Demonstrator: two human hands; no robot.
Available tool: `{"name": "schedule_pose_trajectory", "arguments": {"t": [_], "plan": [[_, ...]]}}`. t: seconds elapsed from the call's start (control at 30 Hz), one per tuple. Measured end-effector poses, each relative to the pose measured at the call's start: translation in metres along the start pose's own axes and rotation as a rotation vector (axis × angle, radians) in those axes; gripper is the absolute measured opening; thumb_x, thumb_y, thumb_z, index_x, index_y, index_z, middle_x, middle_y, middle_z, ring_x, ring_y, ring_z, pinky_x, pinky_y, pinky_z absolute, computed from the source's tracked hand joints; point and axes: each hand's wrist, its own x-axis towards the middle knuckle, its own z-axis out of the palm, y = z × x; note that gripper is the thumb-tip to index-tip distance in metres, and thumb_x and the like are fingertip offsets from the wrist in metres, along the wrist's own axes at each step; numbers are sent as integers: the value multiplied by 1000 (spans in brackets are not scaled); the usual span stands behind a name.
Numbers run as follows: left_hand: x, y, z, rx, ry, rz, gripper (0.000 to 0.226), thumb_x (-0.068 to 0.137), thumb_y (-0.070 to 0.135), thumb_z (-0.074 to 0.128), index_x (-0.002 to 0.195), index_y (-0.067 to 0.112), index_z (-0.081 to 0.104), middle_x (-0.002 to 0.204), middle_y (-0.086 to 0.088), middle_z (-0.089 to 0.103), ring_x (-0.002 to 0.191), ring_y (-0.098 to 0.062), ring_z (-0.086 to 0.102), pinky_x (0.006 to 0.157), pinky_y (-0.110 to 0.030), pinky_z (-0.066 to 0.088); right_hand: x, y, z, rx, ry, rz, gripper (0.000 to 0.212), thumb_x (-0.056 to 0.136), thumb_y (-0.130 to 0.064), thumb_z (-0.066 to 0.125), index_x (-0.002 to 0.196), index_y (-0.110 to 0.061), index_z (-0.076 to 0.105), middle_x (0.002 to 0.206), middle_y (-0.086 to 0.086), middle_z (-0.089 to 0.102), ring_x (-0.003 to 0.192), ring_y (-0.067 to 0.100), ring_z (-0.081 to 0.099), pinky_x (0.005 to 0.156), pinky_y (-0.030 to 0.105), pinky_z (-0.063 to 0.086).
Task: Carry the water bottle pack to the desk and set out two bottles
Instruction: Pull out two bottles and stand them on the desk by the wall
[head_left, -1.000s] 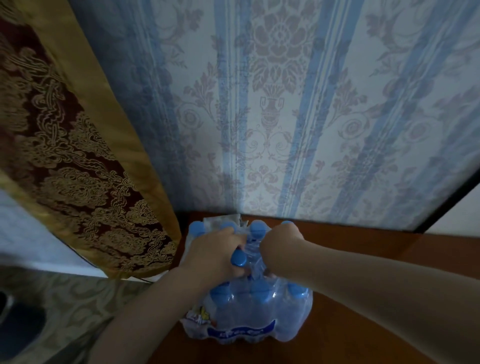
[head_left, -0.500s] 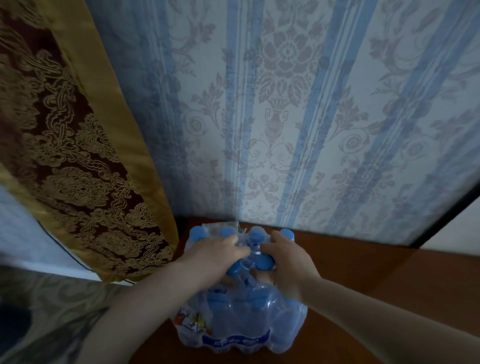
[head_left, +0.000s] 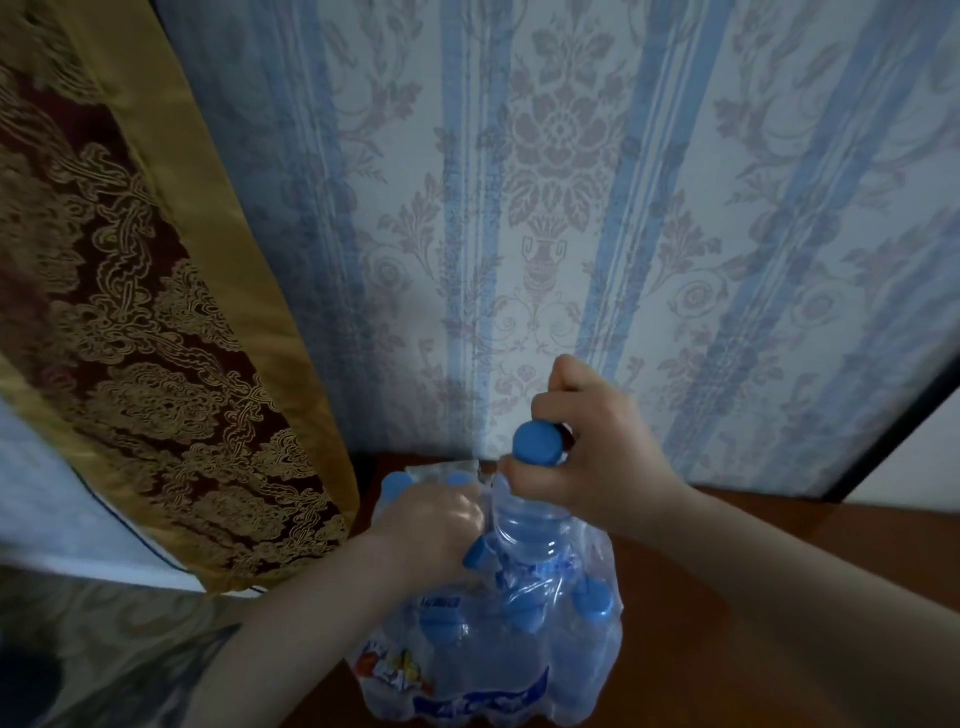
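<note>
On the desk (head_left: 727, 530), our right hand (head_left: 587, 457) clamps a bottle (head_left: 524, 525) at its neck, raised partly from the pack (head_left: 483, 670). Our left hand (head_left: 431, 525) presses the wrap, fingers curled on it.

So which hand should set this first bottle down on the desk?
Right. The right hand already grips the bottle at its neck, half out of the pack; the left hand is holding the pack down.

You have the shrink-wrapped plastic pack of blue-capped water bottles (head_left: 483, 649) standing on the brown wooden desk (head_left: 727, 597), at its left rear corner. Behind the pack rises the blue-striped floral wallpaper (head_left: 545, 208). Left of the pack hangs the gold-and-maroon patterned curtain (head_left: 156, 338), beside the desk's edge.
</note>
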Motion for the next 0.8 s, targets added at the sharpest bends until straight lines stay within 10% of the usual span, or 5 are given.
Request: {"name": "schedule_pose_trajectory", "arguments": {"t": [0.23,0.8], "plan": [[-5,-3,10,-148,42,-74,58,65,84,50,67,27,45,82,12,38,71,-6,45,61,-28,33,18,-1,-64,187,415,225,40,64,-27,72,57,7,53,65,-1,37,55,3,38,50,13,28],[-16,22,-39,-390,849,-327,41,66,55,64,51,20,49,76,9,40,63,-13,50,42,-14,27,1,16,-46,13,508,272,45,66,-23,76,47,-10,37,60,-5,28,52,5,34,47,13,27]]}}
